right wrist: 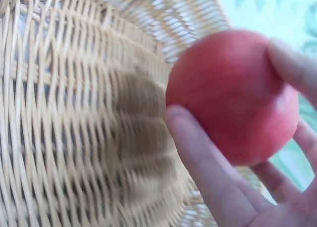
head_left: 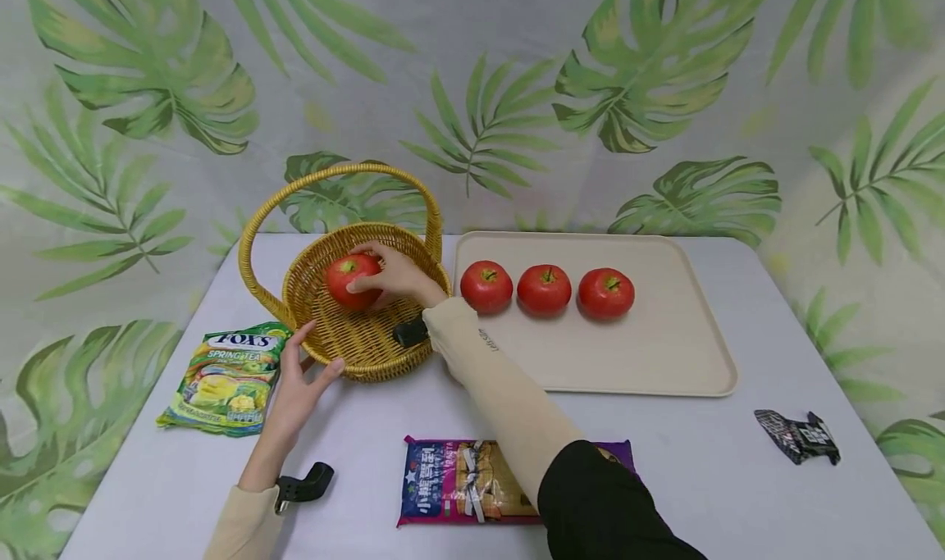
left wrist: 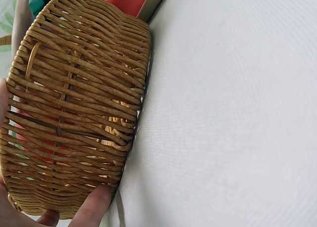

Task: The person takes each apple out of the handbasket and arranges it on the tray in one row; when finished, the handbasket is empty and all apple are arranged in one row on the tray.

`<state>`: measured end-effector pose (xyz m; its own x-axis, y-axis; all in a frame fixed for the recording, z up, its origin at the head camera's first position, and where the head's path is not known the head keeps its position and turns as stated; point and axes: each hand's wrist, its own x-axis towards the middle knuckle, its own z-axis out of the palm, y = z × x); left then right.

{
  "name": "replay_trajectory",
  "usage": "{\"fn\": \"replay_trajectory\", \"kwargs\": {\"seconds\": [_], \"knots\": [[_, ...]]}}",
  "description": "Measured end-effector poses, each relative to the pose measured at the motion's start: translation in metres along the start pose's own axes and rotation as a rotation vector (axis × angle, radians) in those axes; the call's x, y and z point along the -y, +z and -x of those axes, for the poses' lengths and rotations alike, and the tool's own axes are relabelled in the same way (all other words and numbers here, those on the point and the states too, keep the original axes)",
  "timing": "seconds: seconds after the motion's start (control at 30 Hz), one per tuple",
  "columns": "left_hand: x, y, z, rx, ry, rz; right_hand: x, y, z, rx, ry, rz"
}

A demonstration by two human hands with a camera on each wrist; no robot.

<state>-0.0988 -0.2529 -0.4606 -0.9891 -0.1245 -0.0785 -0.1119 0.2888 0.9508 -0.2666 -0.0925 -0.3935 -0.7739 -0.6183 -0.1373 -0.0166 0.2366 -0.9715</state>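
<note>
My right hand (head_left: 402, 277) holds a red apple (head_left: 345, 283) over the inside of a round wicker basket (head_left: 387, 371) with a tall arched handle. In the right wrist view, fingers and thumb clasp the apple (right wrist: 228, 95) from both sides, with woven wall behind it. My left hand (head_left: 294, 396) grips the basket's near left rim, fingers spread along its outer side. From the left wrist, a fingertip (left wrist: 96, 199) lies against the lower wickerwork. Right of the basket, three red apples (head_left: 544, 290) sit in a row on a beige tray (head_left: 627, 363).
A green candy bag (head_left: 229, 380) lies left of the basket. Near the front is a purple and blue biscuit packet (head_left: 458, 482), partly covered by my right sleeve. A small black wrapper (head_left: 799, 437) lies at the far right. Leaf-patterned cloth hangs behind the table.
</note>
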Motion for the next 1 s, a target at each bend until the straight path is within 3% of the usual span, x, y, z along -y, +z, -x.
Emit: {"fn": "replay_trajectory", "kwargs": {"seconds": [0.13, 0.47, 0.7, 1.0], "knots": [[0.001, 0.001, 0.0, -0.005, 0.026, -0.002, 0.007, -0.021, 0.011, 0.036, -0.01, -0.024], [0.005, 0.001, 0.002, -0.01, 0.056, 0.009, 0.008, -0.075, 0.056, 0.12, -0.054, 0.087], [0.002, 0.001, 0.004, -0.005, 0.046, 0.003, 0.003, -0.122, 0.097, 0.039, -0.072, 0.154], [0.005, 0.001, 0.003, -0.002, 0.031, -0.006, -0.022, -0.197, 0.159, -0.123, 0.016, 0.14]]}}
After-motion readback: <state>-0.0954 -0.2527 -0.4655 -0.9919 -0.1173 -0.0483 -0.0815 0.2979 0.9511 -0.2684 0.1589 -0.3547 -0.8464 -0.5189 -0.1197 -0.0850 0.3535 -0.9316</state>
